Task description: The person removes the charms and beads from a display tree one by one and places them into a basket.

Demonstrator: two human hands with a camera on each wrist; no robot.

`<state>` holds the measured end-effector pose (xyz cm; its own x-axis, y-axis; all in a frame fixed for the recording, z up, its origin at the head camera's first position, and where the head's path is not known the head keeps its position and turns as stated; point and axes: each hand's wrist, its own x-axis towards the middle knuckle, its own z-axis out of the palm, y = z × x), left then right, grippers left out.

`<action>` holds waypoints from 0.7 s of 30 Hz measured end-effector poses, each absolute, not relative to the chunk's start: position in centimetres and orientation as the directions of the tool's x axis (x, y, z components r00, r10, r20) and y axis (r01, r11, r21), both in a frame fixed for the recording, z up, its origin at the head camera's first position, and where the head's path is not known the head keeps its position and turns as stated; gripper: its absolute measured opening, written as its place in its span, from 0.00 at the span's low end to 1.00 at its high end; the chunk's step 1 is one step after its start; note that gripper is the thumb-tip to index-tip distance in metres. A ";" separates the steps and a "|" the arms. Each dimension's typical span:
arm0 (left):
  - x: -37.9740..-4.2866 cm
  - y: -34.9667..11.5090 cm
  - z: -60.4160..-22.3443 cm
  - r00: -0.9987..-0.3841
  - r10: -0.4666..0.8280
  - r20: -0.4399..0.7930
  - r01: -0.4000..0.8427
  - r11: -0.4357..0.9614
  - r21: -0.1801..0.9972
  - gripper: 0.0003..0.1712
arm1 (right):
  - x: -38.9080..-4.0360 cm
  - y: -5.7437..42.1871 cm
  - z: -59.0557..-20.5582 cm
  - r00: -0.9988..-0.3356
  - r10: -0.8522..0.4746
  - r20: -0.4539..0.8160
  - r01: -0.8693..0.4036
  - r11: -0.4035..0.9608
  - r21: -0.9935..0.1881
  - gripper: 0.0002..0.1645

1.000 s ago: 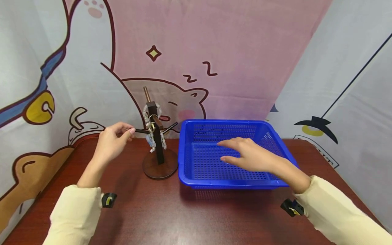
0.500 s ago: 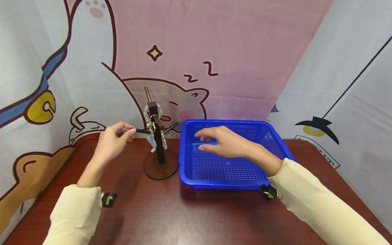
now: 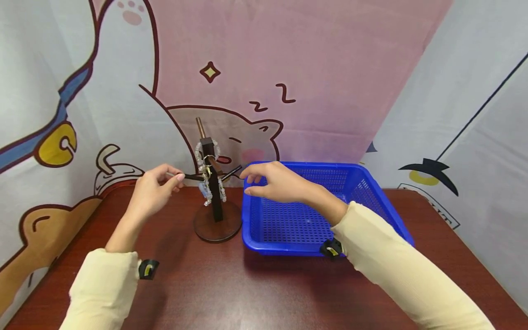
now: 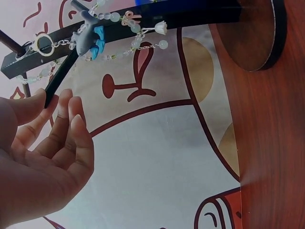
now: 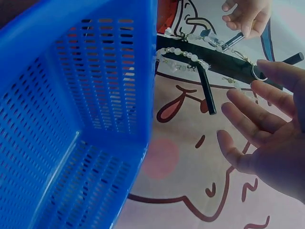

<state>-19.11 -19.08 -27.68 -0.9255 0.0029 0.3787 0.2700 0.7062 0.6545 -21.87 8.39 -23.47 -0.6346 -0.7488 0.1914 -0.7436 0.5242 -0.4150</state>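
A dark wooden jewellery stand [image 3: 216,201] with pegs and a round base [image 3: 206,225] stands left of the blue basket. Beaded bracelets [image 3: 223,191] hang on its pegs, one with a grey-and-blue charm [image 4: 87,39] close to the left peg. My left hand [image 3: 152,192] pinches the tip of that left peg [image 4: 61,76] between thumb and index finger. My right hand [image 3: 280,183] hovers over the basket's left rim, fingers loosely bent and holding nothing. In the right wrist view, the right hand's fingers [image 5: 252,112] are apart, in front of the stand's upper end.
The blue perforated plastic basket [image 3: 253,250] sits on the reddish-brown table [image 3: 198,284], right beside the stand's base. Behind the table hangs a cartoon-printed cloth [image 3: 330,82]. Another peg [image 3: 232,172] of the stand points toward the basket and the right hand.
My right hand has moved left and slightly up, from over the basket's middle to its left rim near the stand. The left hand stays on the peg.
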 end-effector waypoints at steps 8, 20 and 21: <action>-19.1 -19.1 -27.7 -0.925 0.004 0.381 0.272 0.708 0.651 0.11 | -22.9 6.6 -23.7 -0.652 -0.733 0.194 -0.723 0.524 -0.451 0.17; -19.1 -19.0 -27.8 -0.928 0.001 0.373 0.264 0.708 0.654 0.11 | -23.8 3.9 -24.7 -0.689 -0.685 0.234 -0.685 0.511 -0.520 0.17; -19.1 -19.0 -27.8 -0.927 0.001 0.374 0.266 0.707 0.655 0.11 | -23.9 3.7 -24.8 -0.693 -0.679 0.242 -0.683 0.510 -0.523 0.17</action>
